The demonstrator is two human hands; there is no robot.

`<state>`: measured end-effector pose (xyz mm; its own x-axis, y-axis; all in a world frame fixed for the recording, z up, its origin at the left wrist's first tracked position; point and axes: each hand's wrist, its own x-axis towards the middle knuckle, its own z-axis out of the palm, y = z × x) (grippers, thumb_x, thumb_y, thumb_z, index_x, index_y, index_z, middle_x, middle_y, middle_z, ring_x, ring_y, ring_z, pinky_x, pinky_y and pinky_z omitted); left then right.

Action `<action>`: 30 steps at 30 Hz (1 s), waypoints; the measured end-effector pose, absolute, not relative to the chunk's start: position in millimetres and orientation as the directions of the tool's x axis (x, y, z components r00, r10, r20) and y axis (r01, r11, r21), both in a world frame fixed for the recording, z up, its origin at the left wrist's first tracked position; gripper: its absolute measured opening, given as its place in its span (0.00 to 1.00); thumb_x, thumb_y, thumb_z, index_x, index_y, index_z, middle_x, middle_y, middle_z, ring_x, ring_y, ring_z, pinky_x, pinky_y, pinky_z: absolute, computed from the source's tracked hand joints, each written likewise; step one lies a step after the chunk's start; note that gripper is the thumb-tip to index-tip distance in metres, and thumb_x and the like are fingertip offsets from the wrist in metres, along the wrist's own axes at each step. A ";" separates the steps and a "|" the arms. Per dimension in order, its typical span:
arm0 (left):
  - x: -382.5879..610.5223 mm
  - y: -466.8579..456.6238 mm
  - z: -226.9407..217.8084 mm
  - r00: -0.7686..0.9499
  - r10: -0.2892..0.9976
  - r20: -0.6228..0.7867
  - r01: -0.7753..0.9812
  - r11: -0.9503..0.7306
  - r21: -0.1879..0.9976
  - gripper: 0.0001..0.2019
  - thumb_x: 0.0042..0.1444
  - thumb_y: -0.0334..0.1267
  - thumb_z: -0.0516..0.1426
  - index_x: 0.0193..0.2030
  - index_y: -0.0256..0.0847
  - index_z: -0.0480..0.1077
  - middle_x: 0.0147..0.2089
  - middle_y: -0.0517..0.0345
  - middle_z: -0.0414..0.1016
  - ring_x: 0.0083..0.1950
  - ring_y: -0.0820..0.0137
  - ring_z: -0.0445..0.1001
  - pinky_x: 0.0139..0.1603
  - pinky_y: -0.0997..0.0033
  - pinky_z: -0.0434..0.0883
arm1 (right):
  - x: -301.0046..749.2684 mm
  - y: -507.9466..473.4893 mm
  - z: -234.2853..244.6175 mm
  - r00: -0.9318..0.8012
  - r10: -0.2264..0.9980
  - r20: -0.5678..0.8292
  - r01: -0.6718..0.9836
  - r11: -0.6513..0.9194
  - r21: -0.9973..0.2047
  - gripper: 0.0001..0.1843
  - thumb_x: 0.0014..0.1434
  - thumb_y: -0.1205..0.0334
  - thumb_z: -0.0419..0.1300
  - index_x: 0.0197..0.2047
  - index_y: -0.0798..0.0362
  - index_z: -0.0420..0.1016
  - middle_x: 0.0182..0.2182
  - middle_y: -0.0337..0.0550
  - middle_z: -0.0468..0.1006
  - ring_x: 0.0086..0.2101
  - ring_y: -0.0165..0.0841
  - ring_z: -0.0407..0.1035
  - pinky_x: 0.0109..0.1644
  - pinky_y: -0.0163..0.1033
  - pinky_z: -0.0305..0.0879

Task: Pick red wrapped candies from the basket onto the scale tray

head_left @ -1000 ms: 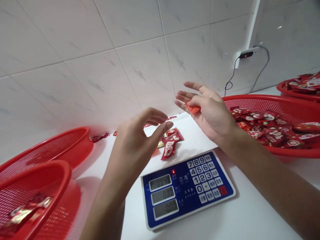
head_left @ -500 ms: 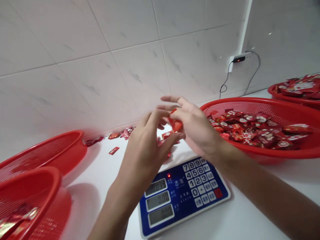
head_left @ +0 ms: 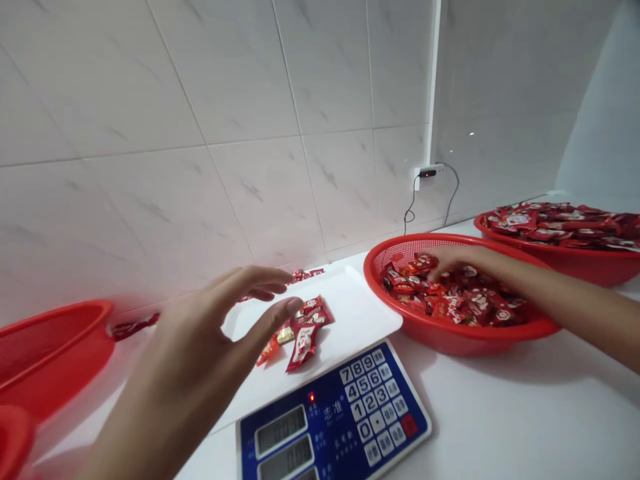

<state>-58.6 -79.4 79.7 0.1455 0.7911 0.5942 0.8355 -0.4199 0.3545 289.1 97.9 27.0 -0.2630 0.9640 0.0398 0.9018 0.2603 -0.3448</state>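
Your left hand (head_left: 200,333) hung half open above the white weighing plate of the electronic scale (head_left: 355,313), its fingers curved, its thumb parted from them, and nothing in its grip. The thumb tip sat just above a small pile of red wrapped candies (head_left: 306,331), with no clear contact. An orange-red packet (head_left: 267,351) lay at the near-left edge of that pile.

Your right hand (head_left: 453,261) was well apart from the left, reaching into the red mesh basket (head_left: 373,270) beside the scale. Its fingers (head_left: 434,272) were down among the loose candies heaped there (head_left: 460,300). They were partly hidden, so you could not tell from this view whether they had hold of one.

Half a second earlier, your hands had been close together above the scale, with the right pinching a red packet between its fingers. Now they had separated, and no packet showed in the right hand's fingers.

The scale's blue keypad panel (head_left: 333,420) faced you at the plate's near edge. A second heaped red basket (head_left: 555,267) stood farther right on the bench (head_left: 475,407). To the left, a lone wrapped candy (head_left: 133,327) lay by another red basket (head_left: 50,353).
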 end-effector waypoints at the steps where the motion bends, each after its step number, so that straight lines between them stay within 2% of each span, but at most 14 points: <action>1: -58.5 -78.9 80.0 0.159 0.798 0.582 0.836 -0.422 0.350 0.12 0.56 0.56 0.57 0.42 0.56 0.74 0.38 0.63 0.80 0.37 0.65 0.78 0.21 0.76 0.69 | 296.1 104.2 16.1 -0.238 0.970 0.053 0.906 0.241 -0.347 0.29 0.41 0.62 0.68 0.50 0.54 0.79 0.47 0.58 0.79 0.47 0.49 0.72 0.47 0.48 0.68; 3: -57.4 -77.7 79.6 0.165 0.802 0.575 0.842 -0.418 0.341 0.12 0.57 0.55 0.57 0.42 0.55 0.75 0.39 0.61 0.81 0.38 0.64 0.78 0.23 0.75 0.70 | 301.7 110.1 -0.2 -0.219 0.974 -0.060 0.933 0.191 -0.304 0.38 0.35 0.63 0.71 0.54 0.55 0.76 0.49 0.60 0.78 0.48 0.51 0.72 0.47 0.49 0.68; 5: -55.5 -77.2 78.5 0.164 0.798 0.580 0.842 -0.420 0.339 0.12 0.57 0.55 0.56 0.40 0.54 0.75 0.38 0.60 0.81 0.37 0.64 0.78 0.25 0.73 0.71 | 299.1 109.5 -5.9 -0.234 0.968 -0.090 0.941 0.202 -0.273 0.39 0.34 0.64 0.70 0.55 0.54 0.76 0.47 0.59 0.78 0.47 0.52 0.73 0.46 0.49 0.68; 7: -53.7 -78.0 77.7 0.170 0.801 0.574 0.838 -0.424 0.343 0.12 0.57 0.55 0.56 0.37 0.53 0.75 0.35 0.60 0.81 0.35 0.63 0.78 0.27 0.71 0.71 | 293.6 106.9 -1.5 -0.254 0.965 -0.065 0.938 0.230 -0.257 0.35 0.36 0.65 0.68 0.52 0.54 0.77 0.45 0.58 0.80 0.46 0.52 0.73 0.46 0.47 0.67; 10: -53.2 -81.3 78.7 0.176 0.812 0.557 0.834 -0.423 0.354 0.13 0.56 0.55 0.56 0.35 0.52 0.76 0.32 0.60 0.81 0.33 0.63 0.78 0.28 0.69 0.72 | 288.8 106.7 16.7 -0.275 0.961 -0.022 0.934 0.262 -0.244 0.22 0.41 0.63 0.65 0.44 0.53 0.80 0.41 0.54 0.81 0.44 0.49 0.73 0.45 0.46 0.67; 14: -56.9 -83.7 81.4 0.169 0.821 0.545 0.833 -0.415 0.366 0.12 0.56 0.54 0.57 0.37 0.53 0.76 0.33 0.60 0.81 0.31 0.65 0.78 0.23 0.72 0.69 | 290.2 112.9 43.6 -0.265 0.963 0.047 0.932 0.269 -0.244 0.03 0.45 0.62 0.63 0.27 0.50 0.77 0.28 0.49 0.79 0.34 0.45 0.74 0.40 0.47 0.65; 15: -58.0 -83.2 81.5 0.167 0.830 0.532 0.835 -0.406 0.371 0.12 0.56 0.54 0.57 0.38 0.53 0.76 0.34 0.61 0.81 0.31 0.65 0.78 0.23 0.72 0.69 | 290.1 114.2 49.0 -0.256 0.964 0.065 0.932 0.264 -0.248 0.01 0.44 0.63 0.64 0.23 0.50 0.76 0.24 0.47 0.77 0.31 0.44 0.73 0.37 0.46 0.64; 17: -59.9 -80.7 80.5 0.151 0.842 0.518 0.840 -0.386 0.382 0.13 0.57 0.54 0.56 0.39 0.53 0.76 0.35 0.60 0.81 0.32 0.65 0.77 0.25 0.71 0.69 | 287.2 115.5 58.9 -0.239 0.963 0.123 0.925 0.264 -0.272 0.06 0.43 0.66 0.64 0.19 0.49 0.73 0.17 0.42 0.72 0.26 0.38 0.71 0.33 0.44 0.61; 19: -61.1 -76.0 77.7 0.140 0.852 0.505 0.833 -0.377 0.405 0.14 0.57 0.55 0.56 0.39 0.52 0.76 0.36 0.59 0.81 0.35 0.64 0.78 0.29 0.70 0.71 | 278.8 114.1 69.2 -0.227 0.957 0.183 0.909 0.276 -0.311 0.09 0.46 0.66 0.61 0.17 0.50 0.72 0.14 0.37 0.68 0.22 0.31 0.68 0.29 0.41 0.57; 21: -61.5 -69.6 73.0 0.136 0.870 0.474 0.809 -0.374 0.454 0.15 0.58 0.56 0.55 0.39 0.50 0.76 0.38 0.57 0.81 0.40 0.63 0.78 0.35 0.67 0.73 | 263.1 108.6 80.9 -0.238 0.945 0.227 0.876 0.309 -0.369 0.10 0.50 0.65 0.60 0.19 0.50 0.73 0.14 0.36 0.69 0.20 0.28 0.66 0.27 0.40 0.55; 24: -60.3 -58.7 63.2 0.089 0.893 0.441 0.757 -0.348 0.553 0.20 0.57 0.58 0.56 0.47 0.46 0.73 0.45 0.51 0.80 0.47 0.59 0.78 0.44 0.59 0.75 | 224.7 89.2 95.6 -0.310 0.910 0.276 0.767 0.411 -0.493 0.06 0.51 0.59 0.64 0.24 0.50 0.76 0.20 0.39 0.77 0.21 0.30 0.68 0.25 0.39 0.60; 25: -59.5 -55.3 59.8 0.058 0.894 0.444 0.736 -0.339 0.586 0.23 0.56 0.59 0.56 0.51 0.46 0.71 0.48 0.49 0.79 0.49 0.58 0.77 0.46 0.57 0.75 | 208.7 80.0 97.6 -0.355 0.886 0.298 0.675 0.463 -0.574 0.04 0.50 0.60 0.65 0.26 0.50 0.77 0.23 0.40 0.79 0.23 0.33 0.70 0.26 0.39 0.63; 28: -58.2 -47.5 52.7 0.007 0.887 0.462 0.656 -0.353 0.667 0.26 0.55 0.57 0.58 0.56 0.45 0.66 0.51 0.47 0.78 0.49 0.59 0.78 0.44 0.60 0.76 | 158.3 50.9 90.8 -0.474 0.827 0.304 0.386 0.505 -0.772 0.04 0.53 0.59 0.64 0.32 0.49 0.78 0.28 0.43 0.81 0.27 0.37 0.74 0.28 0.41 0.68; 30: -61.3 -44.9 52.5 0.008 0.886 0.463 0.649 -0.357 0.672 0.19 0.57 0.53 0.58 0.49 0.43 0.69 0.43 0.50 0.80 0.43 0.61 0.79 0.40 0.63 0.75 | 128.9 37.7 77.9 -0.528 0.795 0.298 0.302 0.503 -0.809 0.03 0.54 0.60 0.63 0.32 0.49 0.76 0.30 0.43 0.81 0.31 0.38 0.75 0.34 0.43 0.70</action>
<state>-61.3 -44.9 52.5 0.0078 0.8865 0.4627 0.6485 -0.3567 0.6724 128.9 37.7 77.9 -0.5280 0.7954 0.2976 0.3023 0.5035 -0.8094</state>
